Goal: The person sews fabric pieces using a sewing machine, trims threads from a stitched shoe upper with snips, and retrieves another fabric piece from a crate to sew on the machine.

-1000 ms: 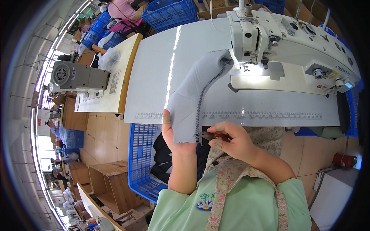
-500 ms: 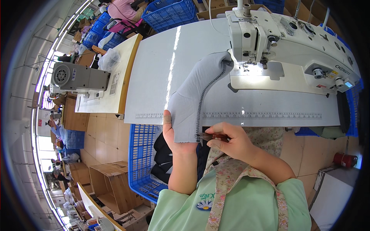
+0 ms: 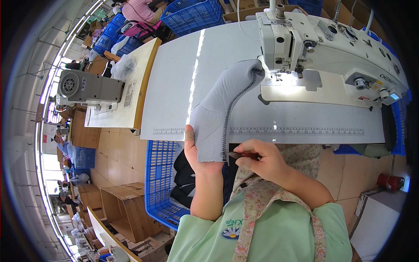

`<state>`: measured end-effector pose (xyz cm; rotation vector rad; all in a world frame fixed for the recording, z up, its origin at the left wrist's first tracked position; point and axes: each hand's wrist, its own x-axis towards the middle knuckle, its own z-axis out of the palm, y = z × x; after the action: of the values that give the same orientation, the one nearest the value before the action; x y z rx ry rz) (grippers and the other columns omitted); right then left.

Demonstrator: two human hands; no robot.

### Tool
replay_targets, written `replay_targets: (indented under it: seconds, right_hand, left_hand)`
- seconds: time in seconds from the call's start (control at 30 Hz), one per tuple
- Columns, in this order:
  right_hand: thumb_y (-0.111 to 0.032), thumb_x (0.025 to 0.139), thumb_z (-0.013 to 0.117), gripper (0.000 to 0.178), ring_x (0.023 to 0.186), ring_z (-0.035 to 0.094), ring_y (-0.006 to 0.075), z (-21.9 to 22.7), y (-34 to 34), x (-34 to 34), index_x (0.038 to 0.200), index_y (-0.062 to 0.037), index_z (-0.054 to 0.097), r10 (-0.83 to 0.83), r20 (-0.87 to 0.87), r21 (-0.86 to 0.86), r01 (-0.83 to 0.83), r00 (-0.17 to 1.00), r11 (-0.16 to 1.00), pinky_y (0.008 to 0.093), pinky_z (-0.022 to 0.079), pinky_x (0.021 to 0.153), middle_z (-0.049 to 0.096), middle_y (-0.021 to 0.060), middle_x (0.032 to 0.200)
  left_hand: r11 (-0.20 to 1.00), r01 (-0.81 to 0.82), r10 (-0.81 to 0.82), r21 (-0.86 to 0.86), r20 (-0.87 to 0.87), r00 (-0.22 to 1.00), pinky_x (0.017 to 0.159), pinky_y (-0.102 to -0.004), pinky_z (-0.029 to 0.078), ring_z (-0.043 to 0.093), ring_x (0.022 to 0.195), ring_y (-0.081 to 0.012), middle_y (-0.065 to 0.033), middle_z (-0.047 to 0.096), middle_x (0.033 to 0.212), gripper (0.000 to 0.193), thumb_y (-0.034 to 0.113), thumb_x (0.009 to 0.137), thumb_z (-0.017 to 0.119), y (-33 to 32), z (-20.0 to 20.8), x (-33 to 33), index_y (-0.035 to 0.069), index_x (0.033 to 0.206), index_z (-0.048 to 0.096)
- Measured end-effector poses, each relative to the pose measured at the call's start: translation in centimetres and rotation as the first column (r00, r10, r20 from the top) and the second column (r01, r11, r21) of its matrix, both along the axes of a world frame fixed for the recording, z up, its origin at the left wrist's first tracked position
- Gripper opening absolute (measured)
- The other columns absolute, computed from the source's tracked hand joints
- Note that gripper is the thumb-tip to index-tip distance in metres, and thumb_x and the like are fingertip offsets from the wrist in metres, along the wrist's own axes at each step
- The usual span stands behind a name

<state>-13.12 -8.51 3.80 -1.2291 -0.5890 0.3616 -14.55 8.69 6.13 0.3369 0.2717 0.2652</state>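
A grey fabric piece (image 3: 211, 118), curved like a sock, has dark zigzag stitching along its right side. Its far end lies on the sewing table near the machine. My left hand (image 3: 190, 148) supports the near end from below, thumb along the left edge; the other fingers are hidden under the cloth. My right hand (image 3: 264, 160) is closed around small thread snips (image 3: 248, 155) with a reddish-brown handle. Their tip meets the stitched right edge close to the fabric's near corner. Any thread there is too small to make out.
A white sewing machine (image 3: 292, 48) stands at the far right of the grey table (image 3: 174, 87), which has a ruler strip along its front. Below the table edge sits a blue basket (image 3: 159, 187) holding black pieces. Another machine (image 3: 91, 87) and a cardboard box (image 3: 128, 209) are left.
The snips' blades look closer together than before, and their tip has shifted slightly at the seam. My left hand and the fabric stay in place.
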Motion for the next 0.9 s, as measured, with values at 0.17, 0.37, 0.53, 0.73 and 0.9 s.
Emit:
replay_targets:
  seconds: [0.17,0.37,0.53,0.73,0.9]
  right_hand:
    - [-0.008,0.082,0.074,0.030,0.085,0.063,0.0095,-0.8,-0.7,-0.3,0.108,0.0004,0.061,-0.041,-0.045,0.071,0.044,0.998,0.996,0.0251,0.052,0.078,0.068,0.0064,0.095]
    - [-0.009,0.081,0.075,0.033,0.083,0.057,0.0058,-0.9,-0.7,-0.1,0.111,-0.0011,0.061,-0.021,-0.090,0.029,0.024,0.996,0.999,0.0214,0.049,0.077,0.064,0.0026,0.095]
    - [-0.008,0.081,0.075,0.033,0.078,0.054,0.0053,-0.8,-0.4,-0.1,0.110,-0.0014,0.062,-0.028,0.006,-0.003,0.028,1.000,1.000,0.0199,0.046,0.067,0.063,0.0018,0.093]
    - [-0.009,0.080,0.076,0.032,0.073,0.054,0.0056,-0.8,0.0,0.0,0.108,-0.0007,0.063,-0.027,0.056,-0.028,0.029,0.998,0.999,0.0201,0.046,0.065,0.064,0.0023,0.088]
    - [-0.010,0.080,0.076,0.031,0.072,0.055,0.0060,-1.1,0.4,-0.2,0.106,-0.0004,0.063,-0.044,0.030,0.011,0.044,0.999,0.999,0.0207,0.047,0.064,0.064,0.0027,0.086]
  left_hand:
    - [1.000,-0.028,0.029,0.009,-0.030,0.999,0.105,-0.0475,0.037,0.049,0.122,-0.0339,-0.0181,0.049,0.134,0.050,0.033,0.098,0.042,-0.2,0.3,0.0,-0.002,0.134,0.042]
    - [0.999,-0.042,0.044,0.035,-0.041,0.998,0.105,-0.0470,0.037,0.048,0.122,-0.0336,-0.0178,0.050,0.134,0.050,0.033,0.098,0.042,-0.2,0.2,0.1,-0.001,0.134,0.043]
    - [0.999,-0.035,0.035,-0.004,-0.011,0.999,0.102,-0.0490,0.040,0.052,0.117,-0.0363,-0.0225,0.053,0.129,0.052,0.034,0.098,0.046,0.0,-0.2,0.0,-0.006,0.130,0.045]
    - [0.999,-0.039,0.039,0.008,0.002,0.999,0.102,-0.0490,0.040,0.052,0.117,-0.0361,-0.0221,0.053,0.128,0.052,0.035,0.098,0.046,-0.2,0.0,0.0,-0.006,0.129,0.045]
    - [1.000,-0.029,0.029,0.010,-0.010,1.000,0.101,-0.0489,0.040,0.053,0.116,-0.0356,-0.0216,0.053,0.128,0.051,0.035,0.097,0.047,-0.4,0.1,0.0,-0.005,0.129,0.046]
